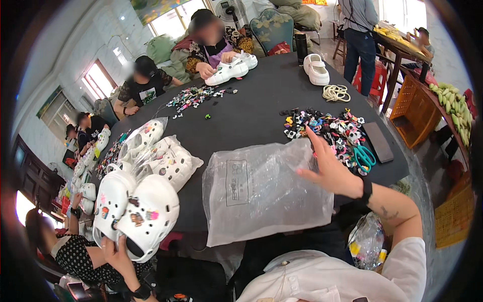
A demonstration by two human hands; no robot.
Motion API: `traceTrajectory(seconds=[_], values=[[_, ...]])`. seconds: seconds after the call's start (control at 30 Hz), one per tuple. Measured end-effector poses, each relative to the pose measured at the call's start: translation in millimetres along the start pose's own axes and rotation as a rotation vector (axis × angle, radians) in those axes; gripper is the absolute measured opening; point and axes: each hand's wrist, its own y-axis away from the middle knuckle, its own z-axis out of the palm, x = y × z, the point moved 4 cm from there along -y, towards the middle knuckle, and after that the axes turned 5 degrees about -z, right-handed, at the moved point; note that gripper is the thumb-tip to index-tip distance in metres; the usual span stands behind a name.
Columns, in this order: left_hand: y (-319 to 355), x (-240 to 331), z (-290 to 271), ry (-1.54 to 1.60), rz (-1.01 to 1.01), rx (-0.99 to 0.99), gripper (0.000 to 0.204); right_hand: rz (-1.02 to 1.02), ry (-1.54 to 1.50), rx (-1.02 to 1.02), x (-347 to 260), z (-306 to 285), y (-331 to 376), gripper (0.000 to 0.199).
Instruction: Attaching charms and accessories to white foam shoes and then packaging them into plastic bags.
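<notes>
My left hand (118,257) grips a pair of white clogs (157,214) by the heel end, at the left over the table's near edge. Colourful charms sit in their vent holes. At the right, my right hand (332,168) is open, thumb and fingers apart, by the right edge of a clear plastic bag (271,189). It appears to hold nothing. The bag lies flat, partly over the near table edge. Just past the held pair lie more white clogs (173,163) in clear wrapping.
Beyond my right hand are a heap of charms (324,126), teal-handled scissors (363,158) and a dark flat block (378,142). Farther off lie coiled cord (335,93), a white clog (317,73) and a black bottle (301,48). Co-workers sit along the table's far and left sides.
</notes>
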Motion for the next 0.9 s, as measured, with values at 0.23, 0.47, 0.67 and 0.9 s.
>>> traceTrajectory(seconds=[0.23, 0.47, 0.67, 0.9], values=[[-72.7, 46.7, -30.8, -0.013, 0.248, -0.07, 0.024, -0.193, 0.418, -0.546, -53.6, 7.3, 75.2, 0.078], [-70.9, 209.3, 77.5, 0.347, 0.701, -0.503, 0.027, -0.103, 0.47, -0.508, 1.9, 27.4, 70.4, 0.08], [-25.6, 318.9, 165.1, 0.524, 1.308, -0.75, 0.026, 0.105, 0.147, -0.221, -1.5, -24.9, 78.7, 0.068], [3.3, 352.6, 223.5, 0.652, 1.285, -0.804, 0.034, 0.152, -0.064, -0.141, -32.5, -30.2, 113.4, 0.081]])
